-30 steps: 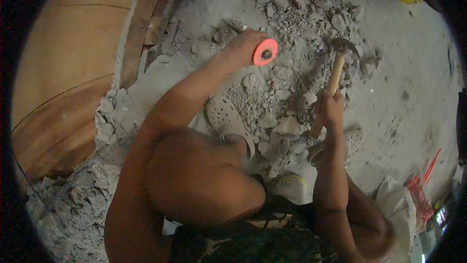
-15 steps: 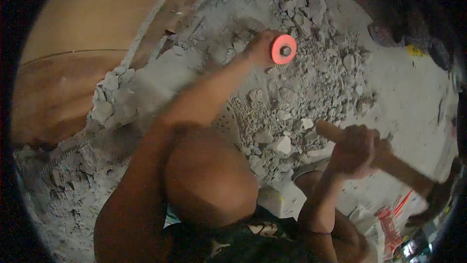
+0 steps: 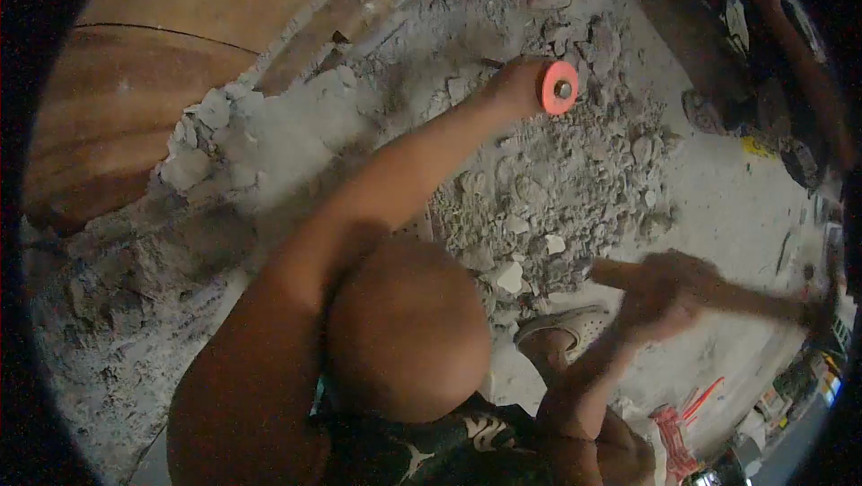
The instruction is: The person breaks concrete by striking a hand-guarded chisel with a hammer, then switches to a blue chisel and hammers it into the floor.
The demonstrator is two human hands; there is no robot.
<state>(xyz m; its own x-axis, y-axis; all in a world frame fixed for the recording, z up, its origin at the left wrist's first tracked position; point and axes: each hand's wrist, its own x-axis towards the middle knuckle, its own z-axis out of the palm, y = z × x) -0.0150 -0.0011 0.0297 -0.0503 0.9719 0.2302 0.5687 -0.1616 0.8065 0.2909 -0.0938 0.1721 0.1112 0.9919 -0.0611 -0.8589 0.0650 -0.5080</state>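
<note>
My left hand (image 3: 519,89) is closed round a chisel (image 3: 562,90), seen almost end-on. Its round orange-pink guard and metal striking end face me, and its tip is hidden behind the guard and hand. My right hand (image 3: 666,296), blurred by motion, grips the wooden handle of a hammer (image 3: 763,304). The handle's butt points left, and the dark head at the right edge is too blurred to make out. The hammer is well apart from the chisel. Beneath the chisel lies broken grey rubble (image 3: 575,158).
Wooden panels (image 3: 135,118) lie at the upper left beside a broken masonry edge (image 3: 193,140). A clog-shod foot (image 3: 575,329) rests beside the rubble. Dark items (image 3: 709,113) lie at the upper right, and a red-and-white bag (image 3: 672,441) at the lower right.
The view has shifted. My left hand and the chisel appear further right in it. The hammer has swung so that its handle lies more level, its head end higher in view.
</note>
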